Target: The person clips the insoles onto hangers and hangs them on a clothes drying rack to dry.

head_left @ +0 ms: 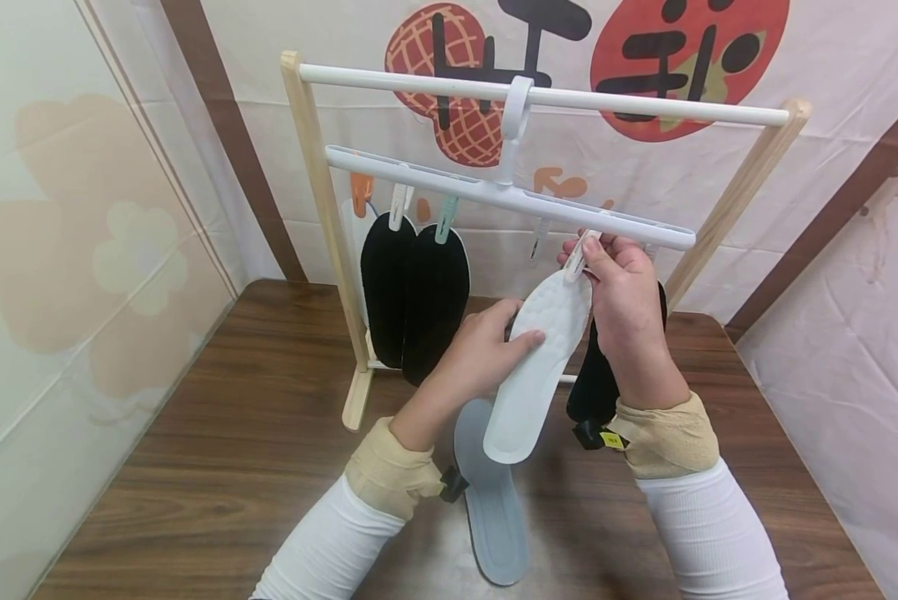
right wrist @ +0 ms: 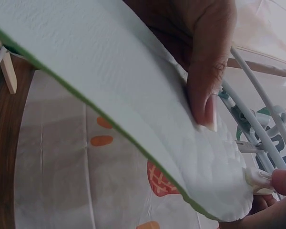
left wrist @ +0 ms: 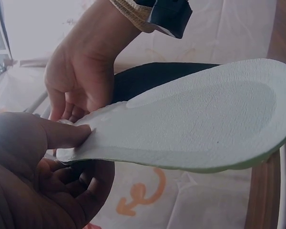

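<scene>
My left hand [head_left: 486, 348] grips a white insole [head_left: 533, 390] by its edge, thumb on the textured face and fingers behind. The insole hangs tilted below the hanger bar [head_left: 494, 193], and its thin green edge shows in the right wrist view. At the insole's upper end, my right hand [head_left: 630, 304] pinches a white clothes peg [head_left: 576, 258] between thumb and fingers. The peg's tip overlaps the insole there. Below, a grey insole [head_left: 499, 508] lies on the wooden table [head_left: 231, 467].
Two black insoles [head_left: 383, 292] hang from pegs at the hanger's left, near an orange peg [head_left: 361, 194]. Another black insole [head_left: 594, 383] hangs behind my right wrist. The hanger hook [head_left: 517, 112] sits on the rack's white top rod [head_left: 666, 107], between wooden side posts [head_left: 321, 183].
</scene>
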`<state>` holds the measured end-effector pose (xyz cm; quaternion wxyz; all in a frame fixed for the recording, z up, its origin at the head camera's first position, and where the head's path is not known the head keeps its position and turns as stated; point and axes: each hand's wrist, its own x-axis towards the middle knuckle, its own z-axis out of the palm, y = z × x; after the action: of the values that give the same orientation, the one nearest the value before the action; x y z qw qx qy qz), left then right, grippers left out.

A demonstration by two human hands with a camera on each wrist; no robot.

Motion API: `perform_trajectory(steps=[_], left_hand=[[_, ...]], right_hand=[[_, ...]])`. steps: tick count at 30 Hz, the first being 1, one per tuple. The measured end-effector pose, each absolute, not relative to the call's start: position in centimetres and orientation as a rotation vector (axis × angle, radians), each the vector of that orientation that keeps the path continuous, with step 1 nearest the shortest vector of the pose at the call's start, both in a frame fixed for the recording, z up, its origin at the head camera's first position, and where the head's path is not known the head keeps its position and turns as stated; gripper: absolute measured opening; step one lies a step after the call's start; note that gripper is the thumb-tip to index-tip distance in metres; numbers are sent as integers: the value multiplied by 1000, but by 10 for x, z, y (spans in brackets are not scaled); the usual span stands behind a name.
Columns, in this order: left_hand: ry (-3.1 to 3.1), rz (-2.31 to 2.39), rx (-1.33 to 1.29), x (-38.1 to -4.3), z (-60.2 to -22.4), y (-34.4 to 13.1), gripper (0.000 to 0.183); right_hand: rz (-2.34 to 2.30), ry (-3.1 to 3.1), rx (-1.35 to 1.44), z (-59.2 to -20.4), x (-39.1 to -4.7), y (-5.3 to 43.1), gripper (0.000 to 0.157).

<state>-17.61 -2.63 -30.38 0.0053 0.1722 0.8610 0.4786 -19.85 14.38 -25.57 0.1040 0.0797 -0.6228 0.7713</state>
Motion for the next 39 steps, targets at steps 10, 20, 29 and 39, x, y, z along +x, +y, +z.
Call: perform_trajectory(steps=[10, 20, 29, 39], left_hand=[[2695, 1498, 550, -177, -301, -25, 37], [2697, 1507, 549, -178, -300, -24, 37], [2690, 1520, 544, -179, -299, -22, 37], [2688, 1511, 529, -178, -297, -21, 38]], right_hand=[[2283, -1828, 217, -256, -199, 145, 31], [2273, -1832, 218, -257, -199, 145, 30], [2273, -1816, 235, -258, -200, 146, 26], [2245, -1856, 236, -258, -200, 147, 27]])
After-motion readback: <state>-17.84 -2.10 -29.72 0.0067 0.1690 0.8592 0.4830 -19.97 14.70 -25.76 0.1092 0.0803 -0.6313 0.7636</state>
